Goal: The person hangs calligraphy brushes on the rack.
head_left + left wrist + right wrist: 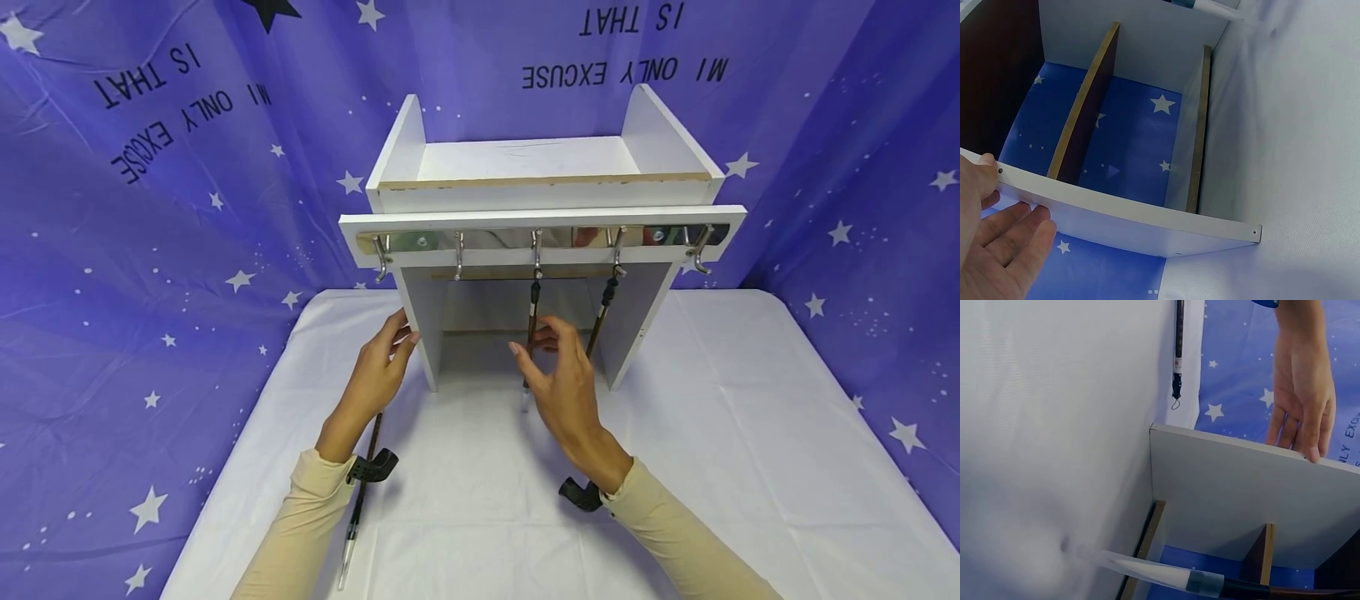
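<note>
My left hand (375, 367) is at the left side panel (1116, 209) of a white shelf unit; its thumb rests on the panel's front edge, its fingers along the outer face. Two calligraphy brushes hang from the hook rail (495, 242). By the middle brush (533, 312) is my right hand (566, 387), thumb and fingers apart on either side of the handle, not gripping it. This brush has white bristles (1160, 574) under a clear cap. The other hanging brush (600, 321) is behind my right fingers, its lower part hidden. A third brush (363, 492) lies beneath my left wrist.
The shelf unit (525, 196) stands on a white-covered table (720, 467), with an open compartment on top and horizontal boards inside. Bare metal hooks (382, 258) jut forward at the rail's left and right ends. A purple star-patterned curtain (187, 225) surrounds the table.
</note>
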Available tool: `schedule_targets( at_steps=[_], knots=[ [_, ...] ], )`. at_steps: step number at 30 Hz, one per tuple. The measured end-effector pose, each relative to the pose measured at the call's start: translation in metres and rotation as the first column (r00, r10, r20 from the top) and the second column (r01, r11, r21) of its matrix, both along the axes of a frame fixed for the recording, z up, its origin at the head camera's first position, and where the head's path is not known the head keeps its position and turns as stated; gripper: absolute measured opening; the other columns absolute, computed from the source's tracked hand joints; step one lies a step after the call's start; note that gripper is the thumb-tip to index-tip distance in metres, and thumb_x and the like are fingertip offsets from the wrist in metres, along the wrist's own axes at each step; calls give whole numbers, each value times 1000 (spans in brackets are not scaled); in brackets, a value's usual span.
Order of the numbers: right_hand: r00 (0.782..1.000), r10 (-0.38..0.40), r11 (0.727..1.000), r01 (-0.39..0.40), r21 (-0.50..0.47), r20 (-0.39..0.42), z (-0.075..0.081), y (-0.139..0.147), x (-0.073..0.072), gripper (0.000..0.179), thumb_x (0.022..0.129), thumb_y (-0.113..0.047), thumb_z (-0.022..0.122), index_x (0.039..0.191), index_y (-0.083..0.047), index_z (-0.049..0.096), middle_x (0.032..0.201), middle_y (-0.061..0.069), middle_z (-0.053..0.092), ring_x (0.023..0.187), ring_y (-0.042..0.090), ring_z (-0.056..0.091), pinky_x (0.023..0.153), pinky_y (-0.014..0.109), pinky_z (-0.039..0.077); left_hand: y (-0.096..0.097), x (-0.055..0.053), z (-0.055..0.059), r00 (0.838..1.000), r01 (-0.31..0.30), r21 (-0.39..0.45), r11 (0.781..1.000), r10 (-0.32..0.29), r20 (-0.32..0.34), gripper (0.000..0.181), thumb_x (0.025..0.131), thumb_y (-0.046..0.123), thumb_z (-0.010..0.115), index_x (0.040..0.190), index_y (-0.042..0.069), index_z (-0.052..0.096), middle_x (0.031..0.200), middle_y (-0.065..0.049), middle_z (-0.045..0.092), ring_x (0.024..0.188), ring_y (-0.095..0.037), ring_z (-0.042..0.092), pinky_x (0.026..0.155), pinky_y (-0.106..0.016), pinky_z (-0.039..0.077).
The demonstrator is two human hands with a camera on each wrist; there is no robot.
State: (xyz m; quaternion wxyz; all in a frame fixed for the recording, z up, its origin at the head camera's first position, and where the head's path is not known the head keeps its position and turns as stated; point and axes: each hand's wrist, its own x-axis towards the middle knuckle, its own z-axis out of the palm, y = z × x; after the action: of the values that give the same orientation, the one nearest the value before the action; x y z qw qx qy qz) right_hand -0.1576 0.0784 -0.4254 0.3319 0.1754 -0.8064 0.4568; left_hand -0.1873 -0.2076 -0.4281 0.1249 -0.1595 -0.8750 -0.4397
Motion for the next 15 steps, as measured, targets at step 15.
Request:
schedule_targets(
  at_steps=[15],
  knots=[
    [990, -55, 997, 48, -56, -131, 28, 30, 26, 69, 95, -42, 80, 138, 2, 50, 112, 22, 59, 99, 32, 60, 90, 31, 47, 0, 0, 0, 1000, 1, 14, 1000, -1, 1, 49, 114, 24, 50, 160, 11, 42, 154, -19, 56, 137, -38, 60, 110, -57, 52]
  ],
)
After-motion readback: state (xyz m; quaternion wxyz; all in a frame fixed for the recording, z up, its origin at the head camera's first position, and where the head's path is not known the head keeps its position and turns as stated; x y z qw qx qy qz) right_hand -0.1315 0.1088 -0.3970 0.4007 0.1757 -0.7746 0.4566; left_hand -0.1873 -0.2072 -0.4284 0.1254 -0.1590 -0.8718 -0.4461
